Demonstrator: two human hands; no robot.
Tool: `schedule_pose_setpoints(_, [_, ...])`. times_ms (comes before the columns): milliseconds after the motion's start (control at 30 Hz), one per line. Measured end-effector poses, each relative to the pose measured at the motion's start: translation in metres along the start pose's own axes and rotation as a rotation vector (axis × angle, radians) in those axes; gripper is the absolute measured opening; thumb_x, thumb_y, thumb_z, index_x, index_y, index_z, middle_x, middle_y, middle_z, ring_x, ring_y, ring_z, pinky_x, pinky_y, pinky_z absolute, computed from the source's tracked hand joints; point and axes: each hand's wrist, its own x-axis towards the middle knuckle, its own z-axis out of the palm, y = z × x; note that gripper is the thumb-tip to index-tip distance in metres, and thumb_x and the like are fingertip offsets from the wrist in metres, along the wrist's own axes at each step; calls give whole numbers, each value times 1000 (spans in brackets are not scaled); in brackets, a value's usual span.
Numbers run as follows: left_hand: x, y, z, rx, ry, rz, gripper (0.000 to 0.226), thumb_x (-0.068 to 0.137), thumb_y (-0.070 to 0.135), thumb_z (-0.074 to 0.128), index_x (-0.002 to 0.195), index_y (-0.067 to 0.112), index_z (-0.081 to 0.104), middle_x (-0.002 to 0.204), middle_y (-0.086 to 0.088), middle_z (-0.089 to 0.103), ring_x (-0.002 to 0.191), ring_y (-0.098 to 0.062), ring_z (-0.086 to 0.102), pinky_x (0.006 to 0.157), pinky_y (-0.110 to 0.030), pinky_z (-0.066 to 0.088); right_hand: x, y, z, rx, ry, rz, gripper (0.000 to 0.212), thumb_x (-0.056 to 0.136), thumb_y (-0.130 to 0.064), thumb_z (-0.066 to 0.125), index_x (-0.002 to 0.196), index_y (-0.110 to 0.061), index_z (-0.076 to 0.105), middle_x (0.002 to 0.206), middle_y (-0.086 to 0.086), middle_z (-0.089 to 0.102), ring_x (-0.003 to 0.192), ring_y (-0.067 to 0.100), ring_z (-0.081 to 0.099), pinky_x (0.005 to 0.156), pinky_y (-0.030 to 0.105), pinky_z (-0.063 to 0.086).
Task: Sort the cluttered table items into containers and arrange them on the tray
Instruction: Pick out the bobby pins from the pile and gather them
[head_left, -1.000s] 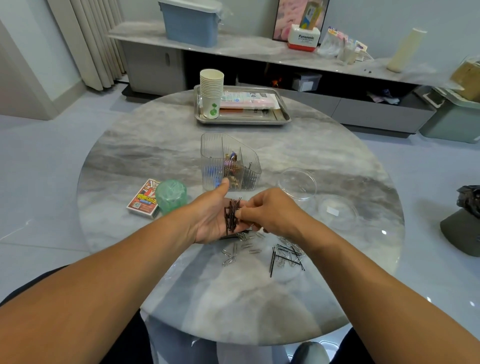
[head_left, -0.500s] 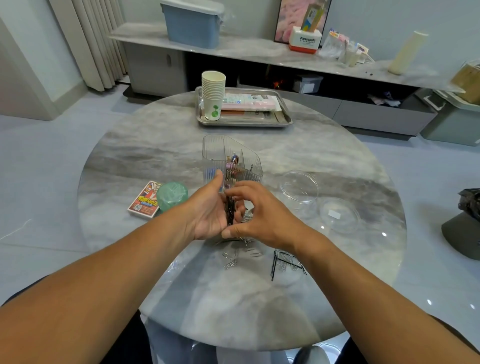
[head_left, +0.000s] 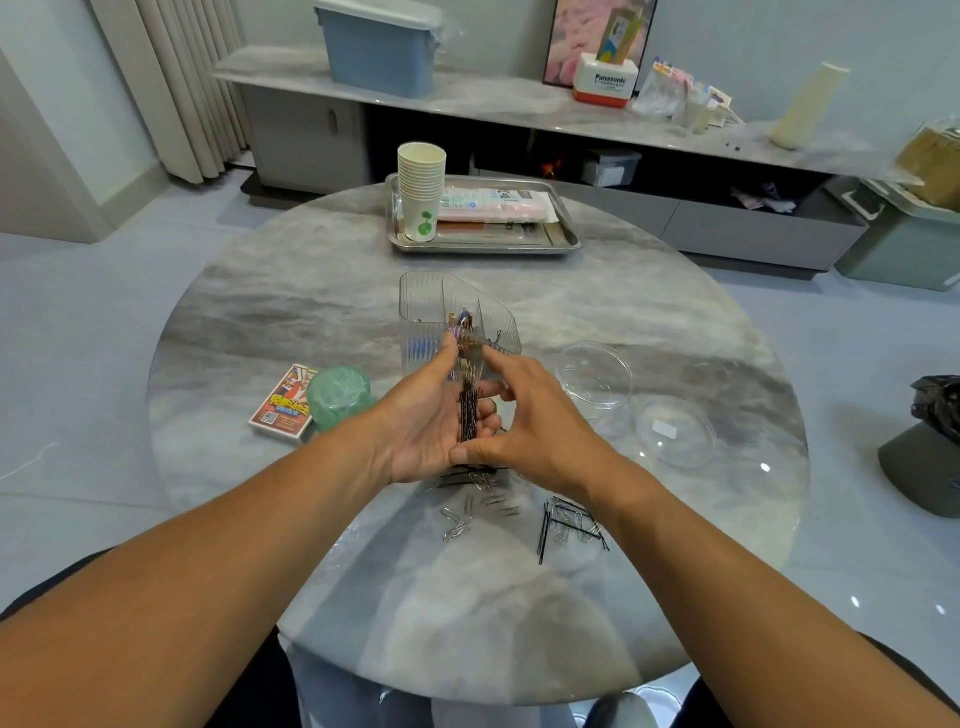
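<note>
A bundle of black hairpins (head_left: 469, 410) stands upright in the palm of my left hand (head_left: 421, 421), whose fingers curl behind it. My right hand (head_left: 540, 421) pinches the same bundle, thumb at its lower end and index finger near its top. Both hands hover just in front of the clear divided organizer (head_left: 421, 306), which holds coloured clips and some hairpins. More loose hairpins (head_left: 569, 525) and silver paper clips (head_left: 460, 525) lie on the marble table below my wrists. The steel tray (head_left: 483, 249) sits at the far side.
On the tray stand a stack of paper cups (head_left: 421, 192) and a pink packet (head_left: 493, 205). A green round container (head_left: 340, 397) and a card box (head_left: 280, 410) lie to the left. Two clear round dishes (head_left: 597, 374) (head_left: 675, 431) sit to the right.
Both hands have lifted the hairpin bundle off the loose pile and moved it forward toward the organizer. My right hand's grip shifted from the bundle's side to its two ends.
</note>
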Motion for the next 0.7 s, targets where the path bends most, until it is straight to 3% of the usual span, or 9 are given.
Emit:
schedule_pose_setpoints(133, [1,-2,0,62,30,24,77,90,82,27,101,14,60,64,2,45,55,-10,41,50,-23,37,1,-2,-7,286,-14,151,92,67,-69,79,145,-29,52,122,-18,61,107,2,62,95,29,51])
schedule_pose_setpoints(233, [1,-7,3,180,34,74,82,87,86,17,82,13,55,64,1,34,55,-11,29,51,-25,25,3,-1,-11,452,46,258,55,74,-57,83,114,-20,74,99,-12,76,89,-1,70,79,22,52])
schedule_pose_setpoints(300, [3,-11,6,222,66,96,92,86,87,17,107,10,61,63,1,29,54,-11,26,49,-26,22,2,-2,-8,550,-2,271,32,80,-36,85,98,-10,79,85,-4,78,70,-3,67,65,11,47])
schedule_pose_setpoints(333, [4,-13,7,245,83,105,97,85,88,17,125,9,56,62,1,27,52,-11,25,48,-26,21,2,-3,-6,587,-24,269,26,83,-27,84,95,-5,79,82,1,77,66,-1,65,62,10,46])
schedule_pose_setpoints(367, [6,-14,8,272,89,113,96,84,89,16,130,11,52,62,2,25,51,-11,25,47,-25,20,1,-3,-4,618,-35,264,21,84,-19,83,94,-2,79,79,4,76,65,2,65,63,12,48])
schedule_pose_setpoints(433, [6,-15,10,301,69,118,88,83,90,16,116,16,50,61,2,24,50,-11,25,47,-25,19,1,-6,-4,647,-39,259,15,84,-9,81,96,1,79,75,5,75,64,6,66,65,15,51])
schedule_pose_setpoints(500, [4,-14,11,304,58,108,82,81,90,18,114,21,47,62,1,23,51,-12,26,47,-25,22,1,-8,-6,637,-45,269,14,84,-5,80,97,2,78,75,7,75,61,7,65,62,15,50])
schedule_pose_setpoints(633, [1,-13,11,348,78,113,64,79,90,20,86,32,47,57,2,30,51,-12,31,51,-28,23,0,-13,-9,549,-67,253,11,84,-6,81,92,0,78,69,8,74,57,9,66,58,16,51])
schedule_pose_setpoints(700, [1,-13,13,347,117,133,61,82,88,22,82,32,47,54,2,35,50,-13,33,53,-29,23,0,-15,-9,547,-68,244,12,84,-3,80,92,4,75,66,7,73,56,9,67,55,16,50])
